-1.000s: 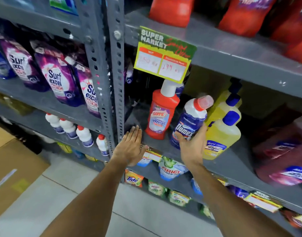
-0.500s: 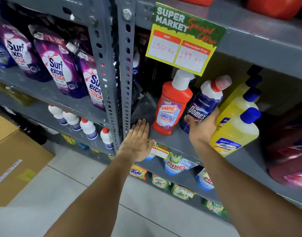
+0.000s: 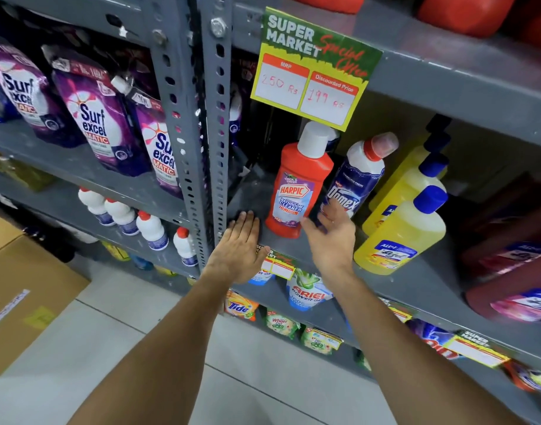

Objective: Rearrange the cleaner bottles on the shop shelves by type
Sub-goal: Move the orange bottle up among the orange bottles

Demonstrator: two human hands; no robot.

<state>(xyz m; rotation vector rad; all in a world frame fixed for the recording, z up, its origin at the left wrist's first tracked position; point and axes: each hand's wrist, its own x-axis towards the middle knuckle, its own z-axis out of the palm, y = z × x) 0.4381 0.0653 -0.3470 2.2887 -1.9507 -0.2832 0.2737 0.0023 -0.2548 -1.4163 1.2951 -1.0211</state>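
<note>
A red Harpic bottle (image 3: 297, 188) with a white cap stands on the grey middle shelf (image 3: 297, 250). Right of it a blue-and-white Domex bottle (image 3: 359, 173) with a red cap stands leaning right. Beside that is a row of yellow bottles (image 3: 404, 231) with blue caps. My left hand (image 3: 241, 250) lies flat, palm down, on the shelf's front edge, left of the Harpic bottle. My right hand (image 3: 332, 237) is open with fingers spread, in front of the gap between the Harpic and Domex bottles, holding nothing.
A special-offer price card (image 3: 315, 69) hangs from the shelf above. Purple Surf Excel pouches (image 3: 91, 118) and small white bottles (image 3: 151, 230) fill the left rack past the upright posts (image 3: 198, 133). Dark red jugs (image 3: 514, 265) lie at right. A cardboard box (image 3: 21, 289) sits on the floor.
My right hand let go of the Domex bottle, which now stands on the shelf, and drew back left with fingers open. My left hand stayed on the shelf edge. The view moved closer.
</note>
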